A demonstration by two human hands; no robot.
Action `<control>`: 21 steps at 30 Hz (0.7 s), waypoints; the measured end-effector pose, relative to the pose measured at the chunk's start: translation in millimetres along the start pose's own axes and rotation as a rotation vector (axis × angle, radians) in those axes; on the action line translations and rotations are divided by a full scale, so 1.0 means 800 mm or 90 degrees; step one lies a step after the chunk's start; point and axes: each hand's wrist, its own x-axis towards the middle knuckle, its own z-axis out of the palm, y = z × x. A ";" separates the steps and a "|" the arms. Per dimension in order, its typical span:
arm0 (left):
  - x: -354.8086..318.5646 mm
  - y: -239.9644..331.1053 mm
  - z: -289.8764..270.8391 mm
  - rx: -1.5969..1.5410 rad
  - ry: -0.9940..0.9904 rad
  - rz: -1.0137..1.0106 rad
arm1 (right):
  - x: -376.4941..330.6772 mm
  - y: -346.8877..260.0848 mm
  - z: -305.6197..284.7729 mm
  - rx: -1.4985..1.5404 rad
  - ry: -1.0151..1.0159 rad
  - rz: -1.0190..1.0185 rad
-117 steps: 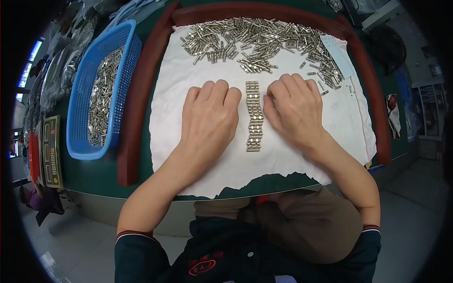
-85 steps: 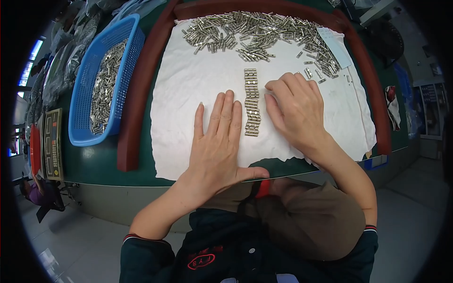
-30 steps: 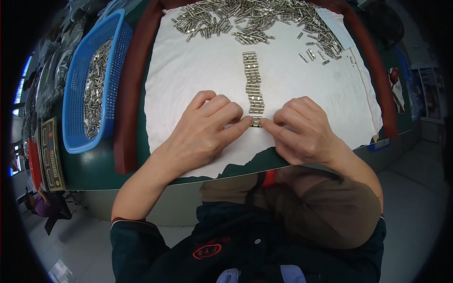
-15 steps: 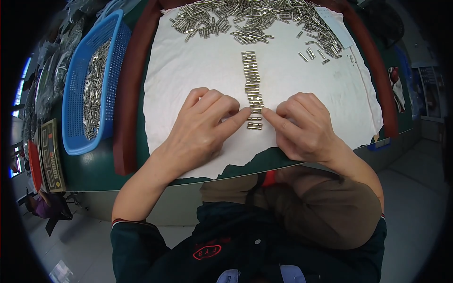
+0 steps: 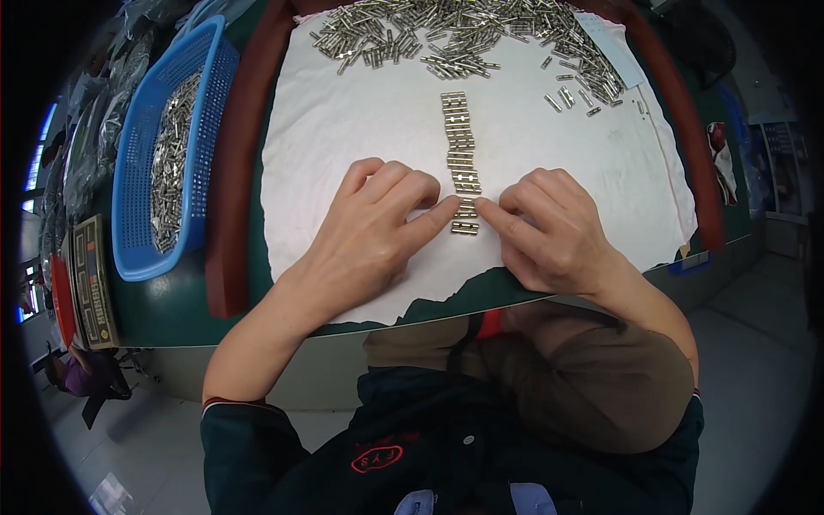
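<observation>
Small silvery metal cylinders lie crosswise in a column (image 5: 460, 142) on the white cloth (image 5: 360, 120). Below a narrow gap comes a short group of cylinders (image 5: 466, 208), and nearest me sits another small group (image 5: 464, 228). My left hand (image 5: 369, 219) reaches in with one finger extended to the left ends of the short group; its other fingers are curled. From the opposite side, my right hand (image 5: 554, 219) touches the right ends with an extended fingertip, its remaining fingers bent. Between them, the two fingertips hold the short group.
A large heap of similar cylinders (image 5: 463, 39) covers the far part of the cloth, with loose ones (image 5: 566, 97) at its right. Dark red rails (image 5: 236, 172) border the work area. On the left stand a blue basket (image 5: 129, 197) of metal parts and a box (image 5: 94, 283).
Both hands have shifted very slightly. The cylinders between my fingertips have come toward me, closing up with the one below and leaving a gap under the upper column.
</observation>
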 end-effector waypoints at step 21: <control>0.004 0.001 0.004 -0.009 0.014 -0.039 | 0.002 0.000 0.002 -0.028 -0.010 0.062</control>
